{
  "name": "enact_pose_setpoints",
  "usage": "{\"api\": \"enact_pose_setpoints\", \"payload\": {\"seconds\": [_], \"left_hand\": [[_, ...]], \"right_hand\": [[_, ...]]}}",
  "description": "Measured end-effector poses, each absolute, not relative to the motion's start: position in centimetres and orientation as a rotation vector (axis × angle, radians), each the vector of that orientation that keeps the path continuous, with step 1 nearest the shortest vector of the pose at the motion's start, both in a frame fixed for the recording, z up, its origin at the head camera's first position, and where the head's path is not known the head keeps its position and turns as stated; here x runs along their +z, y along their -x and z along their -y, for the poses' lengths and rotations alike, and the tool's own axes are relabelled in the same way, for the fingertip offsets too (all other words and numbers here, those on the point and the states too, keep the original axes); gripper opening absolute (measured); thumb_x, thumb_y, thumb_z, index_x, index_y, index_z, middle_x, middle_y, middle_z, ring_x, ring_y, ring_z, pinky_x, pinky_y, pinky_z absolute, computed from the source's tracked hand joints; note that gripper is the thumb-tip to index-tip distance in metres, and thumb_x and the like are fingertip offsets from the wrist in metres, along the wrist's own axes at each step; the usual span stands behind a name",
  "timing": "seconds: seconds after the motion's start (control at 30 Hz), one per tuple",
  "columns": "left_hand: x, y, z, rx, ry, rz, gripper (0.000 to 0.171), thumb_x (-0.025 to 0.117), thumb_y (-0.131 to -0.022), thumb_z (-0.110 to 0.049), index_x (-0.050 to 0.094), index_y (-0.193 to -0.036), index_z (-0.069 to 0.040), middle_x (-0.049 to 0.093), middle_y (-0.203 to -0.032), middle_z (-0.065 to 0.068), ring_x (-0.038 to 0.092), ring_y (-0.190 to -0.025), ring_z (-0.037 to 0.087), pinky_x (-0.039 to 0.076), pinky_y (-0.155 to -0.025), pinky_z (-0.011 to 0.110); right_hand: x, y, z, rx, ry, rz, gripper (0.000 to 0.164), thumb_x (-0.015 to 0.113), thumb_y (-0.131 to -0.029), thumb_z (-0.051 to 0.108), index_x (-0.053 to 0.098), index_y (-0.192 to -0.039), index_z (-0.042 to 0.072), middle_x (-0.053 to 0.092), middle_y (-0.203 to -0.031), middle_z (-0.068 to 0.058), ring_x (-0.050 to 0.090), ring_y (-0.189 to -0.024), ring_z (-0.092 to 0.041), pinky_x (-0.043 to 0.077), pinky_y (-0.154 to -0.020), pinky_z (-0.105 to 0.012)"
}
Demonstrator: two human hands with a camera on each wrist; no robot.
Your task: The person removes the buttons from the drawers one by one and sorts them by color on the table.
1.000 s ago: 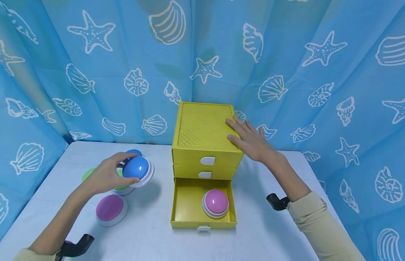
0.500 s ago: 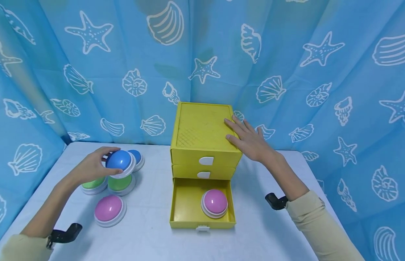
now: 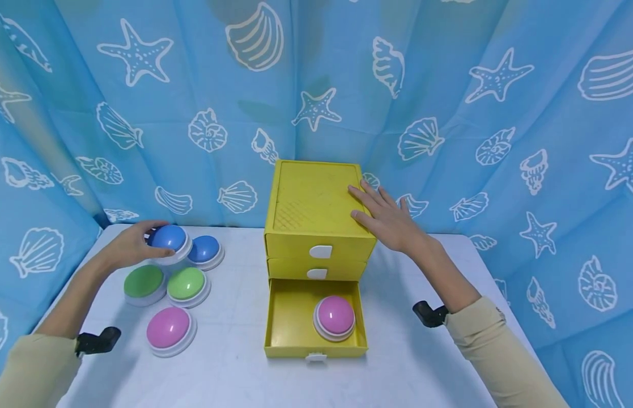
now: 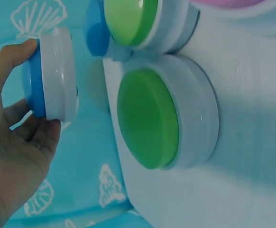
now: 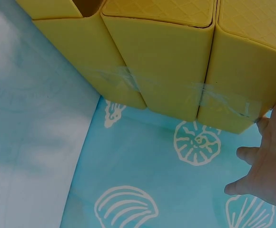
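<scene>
My left hand [image 3: 123,249] holds a blue dome buzzer button [image 3: 167,238] with a white base, thumb on one side and fingers on the other. In the left wrist view this held button is tilted on edge, apart from the table. Beside it stands another blue button [image 3: 204,249]. Nearer are a dark green button [image 3: 144,281], a light green button [image 3: 187,283] and a pink button [image 3: 168,327]. My right hand [image 3: 390,222] rests with spread fingers on the top right edge of a yellow drawer unit [image 3: 316,195]. A pink button [image 3: 336,315] sits in its pulled-out bottom drawer [image 3: 290,340].
The unit's two upper drawers, with white handles [image 3: 320,251], are closed. Clear tape [image 5: 223,99] runs across its side in the right wrist view. A blue shell-patterned curtain [image 3: 214,73] hangs behind the white table [image 3: 234,374].
My left hand has carried the blue button leftward and away from me, past the green buttons, uncovering them and the other blue one. My right hand stays on the drawer unit.
</scene>
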State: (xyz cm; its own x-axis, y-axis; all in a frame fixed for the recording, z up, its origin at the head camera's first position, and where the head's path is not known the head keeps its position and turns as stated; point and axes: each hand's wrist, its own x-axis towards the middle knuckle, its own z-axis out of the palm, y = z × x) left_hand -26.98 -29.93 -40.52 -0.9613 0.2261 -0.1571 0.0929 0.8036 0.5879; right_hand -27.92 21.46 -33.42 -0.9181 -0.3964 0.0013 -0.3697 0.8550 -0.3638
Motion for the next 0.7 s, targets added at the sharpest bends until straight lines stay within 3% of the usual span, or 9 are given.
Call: {"api": "enact_pose_setpoints", "payload": {"seconds": [0.4, 0.57, 0.63, 0.7], "left_hand": [[-42.1, 27.9, 31.6, 0.897, -0.121, -2.744, 0.097, 0.068, -0.078, -0.045, 0.018, -0.140, 0.009, 0.019, -0.137, 0.038, 0.021, -0.121, 0.056, 0.027, -0.091, 0.068], [-49.1, 31.9, 35.9, 0.856, -0.053, -2.799, 0.117, 0.063, -0.065, -0.071, 0.014, -0.146, -0.002, 0.019, -0.140, 0.034, 0.021, -0.122, 0.055, 0.028, -0.089, 0.069], [-51.5, 33.4, 37.3, 0.844, -0.022, -2.814, 0.122, 0.062, -0.060, -0.076, 0.012, -0.147, -0.007, 0.020, -0.141, 0.032, 0.021, -0.122, 0.055, 0.029, -0.087, 0.071], [-51.2, 33.2, 36.9, 0.832, 0.002, -2.803, 0.118, 0.063, -0.064, -0.072, 0.012, -0.147, -0.006, 0.019, -0.141, 0.033, 0.021, -0.121, 0.056, 0.029, -0.086, 0.071]], "right_hand": [[-33.3, 28.0, -21.3, -0.566, 0.628, -2.946, 0.061, 0.024, -0.092, 0.061, 0.011, -0.146, 0.037, -0.001, -0.153, 0.008, -0.008, -0.138, -0.027, -0.012, -0.101, -0.062], [-33.2, 28.0, -21.3, -0.560, 0.630, -2.944, 0.060, 0.024, -0.092, 0.061, 0.011, -0.146, 0.038, 0.000, -0.153, 0.008, -0.007, -0.138, -0.028, -0.012, -0.101, -0.062], [-33.2, 28.1, -21.4, -0.558, 0.626, -2.942, 0.060, 0.024, -0.092, 0.061, 0.010, -0.146, 0.038, 0.000, -0.153, 0.008, -0.007, -0.138, -0.028, -0.013, -0.101, -0.062], [-33.1, 28.1, -21.5, -0.556, 0.622, -2.941, 0.060, 0.024, -0.092, 0.061, 0.009, -0.146, 0.038, -0.001, -0.153, 0.008, -0.007, -0.138, -0.028, -0.013, -0.101, -0.062]]}}
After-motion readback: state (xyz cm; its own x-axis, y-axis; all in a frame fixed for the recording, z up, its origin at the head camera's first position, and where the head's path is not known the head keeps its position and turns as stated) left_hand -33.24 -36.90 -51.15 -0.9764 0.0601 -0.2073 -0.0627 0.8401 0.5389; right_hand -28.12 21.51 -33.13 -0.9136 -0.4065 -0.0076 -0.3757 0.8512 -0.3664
